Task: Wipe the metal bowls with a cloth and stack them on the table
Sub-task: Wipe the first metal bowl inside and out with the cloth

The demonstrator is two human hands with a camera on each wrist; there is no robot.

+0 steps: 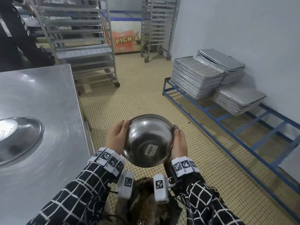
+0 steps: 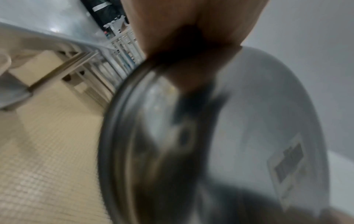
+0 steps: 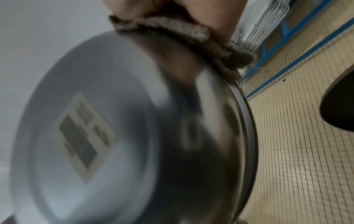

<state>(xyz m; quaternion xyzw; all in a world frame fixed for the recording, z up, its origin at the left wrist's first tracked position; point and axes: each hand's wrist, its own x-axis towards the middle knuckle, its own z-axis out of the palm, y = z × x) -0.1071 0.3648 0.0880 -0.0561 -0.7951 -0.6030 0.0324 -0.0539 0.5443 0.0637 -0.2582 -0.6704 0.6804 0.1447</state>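
A metal bowl [image 1: 148, 140] is held over the tiled floor, its base with a white label turned toward me. My left hand [image 1: 116, 137] grips its left rim, thumb on the outside. My right hand [image 1: 179, 142] grips the right rim through a grey-brown cloth [image 3: 172, 28], of which only a bit [image 1: 175, 127] shows in the head view. In the wrist views the bowl [image 2: 249, 121] [image 3: 95, 136] is blurred and close. A second metal bowl [image 1: 19, 137] lies upside down on the steel table [image 1: 48, 95] at the left.
Stacks of metal trays [image 1: 203, 78] sit on a low blue frame [image 1: 243, 127] along the right wall. Wheeled tray racks [image 1: 81, 38] and a chest freezer [image 1: 125, 39] stand at the back. A person in dark clothes [image 1: 13, 30] stands behind the table.
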